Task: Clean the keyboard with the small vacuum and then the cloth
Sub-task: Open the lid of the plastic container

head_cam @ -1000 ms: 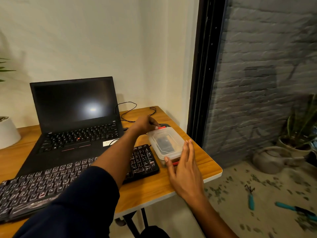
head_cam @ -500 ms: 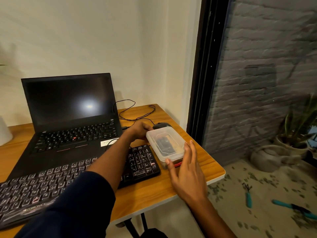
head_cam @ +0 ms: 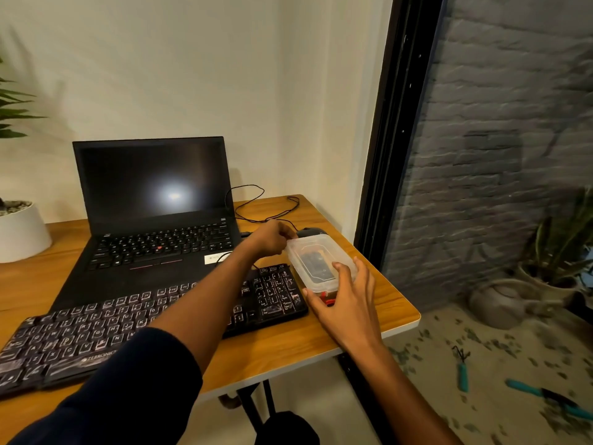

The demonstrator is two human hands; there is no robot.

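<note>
A black external keyboard (head_cam: pixel 106 329) lies along the front of the wooden desk (head_cam: pixel 282 348). To its right stands a clear plastic box (head_cam: pixel 316 263) with a lid and red clips; something dark is inside. My left hand (head_cam: pixel 272 239) grips the box's far left corner. My right hand (head_cam: pixel 348 303) holds the near end, thumb at a red clip and fingers over the lid. I see no loose vacuum or cloth.
An open black laptop (head_cam: pixel 154 200) with a dark screen stands behind the keyboard. A black mouse (head_cam: pixel 309 232) and thin cable (head_cam: pixel 256 216) lie behind the box. A white plant pot (head_cam: pixel 19 229) is at far left. A dark window frame (head_cam: pixel 394 130) stands right of the desk.
My left hand came off the far red clip and settled on the box's far left corner. My right hand closed in over the near end of the lid.
</note>
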